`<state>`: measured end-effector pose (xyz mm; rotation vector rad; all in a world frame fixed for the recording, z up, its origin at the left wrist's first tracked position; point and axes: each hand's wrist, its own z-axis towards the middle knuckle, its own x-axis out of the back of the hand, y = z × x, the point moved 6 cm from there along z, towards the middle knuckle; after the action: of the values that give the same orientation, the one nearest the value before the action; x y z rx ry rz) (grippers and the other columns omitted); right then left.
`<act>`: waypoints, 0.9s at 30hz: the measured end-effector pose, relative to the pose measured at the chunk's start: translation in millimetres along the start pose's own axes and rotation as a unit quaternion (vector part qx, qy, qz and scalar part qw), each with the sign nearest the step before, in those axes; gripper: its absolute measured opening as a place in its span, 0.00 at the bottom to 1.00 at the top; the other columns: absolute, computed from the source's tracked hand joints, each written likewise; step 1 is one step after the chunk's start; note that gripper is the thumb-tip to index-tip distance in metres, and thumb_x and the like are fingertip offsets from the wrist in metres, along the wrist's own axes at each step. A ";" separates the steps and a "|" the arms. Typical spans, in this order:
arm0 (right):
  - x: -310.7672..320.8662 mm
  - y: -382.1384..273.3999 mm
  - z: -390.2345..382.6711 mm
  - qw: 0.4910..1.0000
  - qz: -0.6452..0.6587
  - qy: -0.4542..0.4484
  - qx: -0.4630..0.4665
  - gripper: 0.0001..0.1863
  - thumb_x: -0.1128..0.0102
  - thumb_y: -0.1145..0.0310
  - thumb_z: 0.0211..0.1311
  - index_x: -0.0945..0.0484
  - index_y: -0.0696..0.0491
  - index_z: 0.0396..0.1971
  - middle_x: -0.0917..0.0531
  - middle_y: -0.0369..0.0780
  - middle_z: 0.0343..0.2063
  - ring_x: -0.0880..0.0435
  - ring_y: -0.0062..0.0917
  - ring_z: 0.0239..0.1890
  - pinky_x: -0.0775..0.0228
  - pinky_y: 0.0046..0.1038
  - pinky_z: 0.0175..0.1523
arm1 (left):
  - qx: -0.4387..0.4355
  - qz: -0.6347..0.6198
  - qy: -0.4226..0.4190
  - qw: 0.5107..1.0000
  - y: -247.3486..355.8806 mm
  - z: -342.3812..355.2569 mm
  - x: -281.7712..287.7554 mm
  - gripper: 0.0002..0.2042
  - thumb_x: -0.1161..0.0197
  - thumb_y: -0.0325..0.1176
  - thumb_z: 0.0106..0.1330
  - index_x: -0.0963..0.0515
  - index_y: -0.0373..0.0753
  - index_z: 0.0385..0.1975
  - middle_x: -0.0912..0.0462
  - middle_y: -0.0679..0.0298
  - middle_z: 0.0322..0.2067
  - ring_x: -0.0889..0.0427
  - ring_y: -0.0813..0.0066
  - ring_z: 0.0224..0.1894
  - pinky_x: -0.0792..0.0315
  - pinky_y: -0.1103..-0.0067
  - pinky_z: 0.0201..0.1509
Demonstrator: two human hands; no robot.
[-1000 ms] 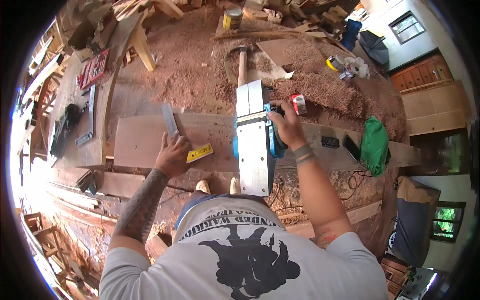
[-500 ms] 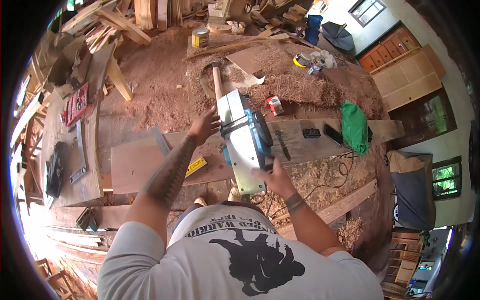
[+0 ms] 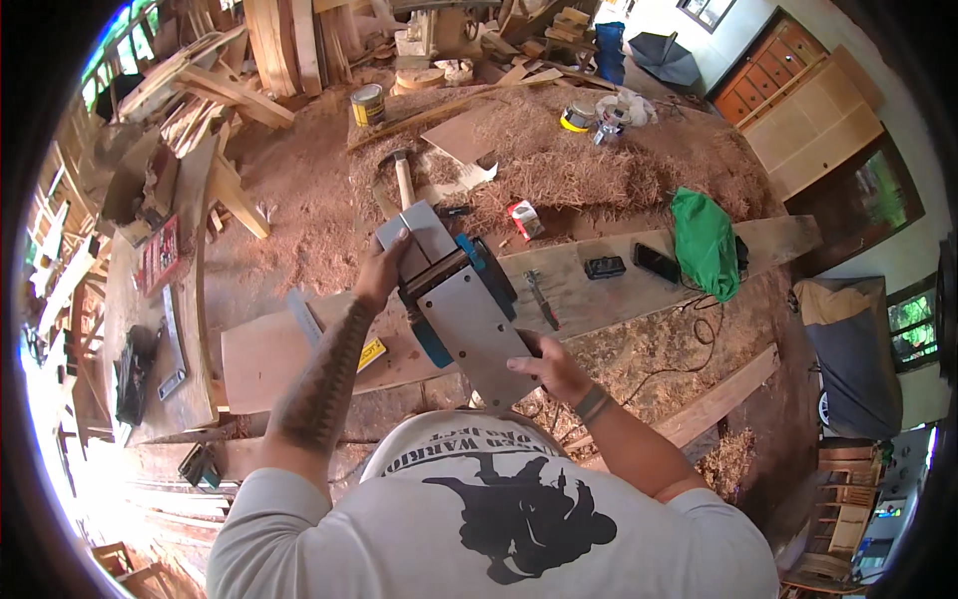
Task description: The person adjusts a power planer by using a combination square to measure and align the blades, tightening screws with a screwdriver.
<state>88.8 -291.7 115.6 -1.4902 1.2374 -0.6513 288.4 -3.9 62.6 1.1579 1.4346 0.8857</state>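
Observation:
A teal electric planer is held sole up over a long wooden plank, its flat metal base and the blade slot facing me. My left hand is closed on the left edge of its far end, thumb on the plate. At the near right edge my right hand grips it, thumb on the metal; its other fingers are partly hidden below. Just beyond the planer lies a hammer. On the plank are a yellow-handled tool, a slim metal tool and a green cloth bag.
A black phone and a small black case rest on the plank. A cord trails below it. Shavings cover the ground around a tin and a red-and-white box. At left, a board holds a red tool set.
The planer has tilted, its near end swinging right, and its sole shows more fully. My left hand has moved from beside it onto its far end.

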 end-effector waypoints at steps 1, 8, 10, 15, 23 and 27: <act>4.3 2.1 1.1 1.000 0.002 -0.007 -0.001 0.34 0.30 0.67 0.67 0.28 0.65 0.69 0.16 0.47 0.59 0.18 0.28 0.60 0.27 0.30 0.66 | -0.001 0.003 0.007 1.000 8.2 -6.4 -0.3 0.24 0.35 0.45 0.80 0.25 0.32 0.64 0.16 0.59 0.56 0.17 0.72 0.55 0.23 0.74 0.61; 23.4 24.6 18.5 0.994 0.005 -0.098 -0.053 0.38 0.27 0.61 0.68 0.30 0.66 0.71 0.18 0.47 0.63 0.20 0.30 0.64 0.29 0.31 0.70 | -0.045 0.106 0.063 0.991 38.0 -38.0 4.1 0.24 0.34 0.42 0.79 0.28 0.29 0.63 0.14 0.55 0.52 0.14 0.71 0.51 0.19 0.75 0.55; 28.5 15.2 26.3 0.990 -0.038 -0.128 -0.048 0.39 0.27 0.60 0.68 0.30 0.66 0.71 0.19 0.47 0.64 0.20 0.31 0.65 0.30 0.32 0.70 | -0.063 0.121 0.082 0.987 39.7 -46.6 6.9 0.26 0.34 0.42 0.79 0.29 0.28 0.64 0.14 0.53 0.53 0.15 0.69 0.53 0.20 0.74 0.58; 32.1 -0.9 31.0 0.962 -0.179 -0.204 -0.043 0.40 0.30 0.52 0.71 0.31 0.64 0.72 0.18 0.50 0.64 0.19 0.35 0.65 0.30 0.35 0.70 | -0.067 0.078 0.132 0.986 31.8 -59.6 6.7 0.26 0.34 0.41 0.79 0.31 0.32 0.68 0.18 0.52 0.57 0.18 0.69 0.58 0.24 0.73 0.64; 35.9 -2.7 33.7 0.936 -0.253 -0.241 -0.045 0.43 0.33 0.45 0.73 0.32 0.63 0.74 0.18 0.54 0.65 0.19 0.37 0.67 0.29 0.34 0.70 | -0.227 0.198 0.098 0.949 55.3 -79.8 3.2 0.16 0.45 0.31 0.85 0.30 0.41 0.68 0.23 0.63 0.60 0.23 0.75 0.59 0.26 0.78 0.66; 46.7 12.1 35.8 0.944 -0.196 -0.253 -0.081 0.44 0.31 0.43 0.72 0.31 0.62 0.73 0.19 0.52 0.65 0.20 0.36 0.68 0.30 0.34 0.72 | -0.114 0.166 0.004 0.980 48.1 -80.0 8.5 0.16 0.36 0.28 0.79 0.24 0.39 0.63 0.17 0.67 0.49 0.22 0.82 0.57 0.27 0.80 0.65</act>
<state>130.7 -320.8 83.9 -1.9161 0.6130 -0.3819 219.3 21.8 120.6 1.2368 1.1275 1.2537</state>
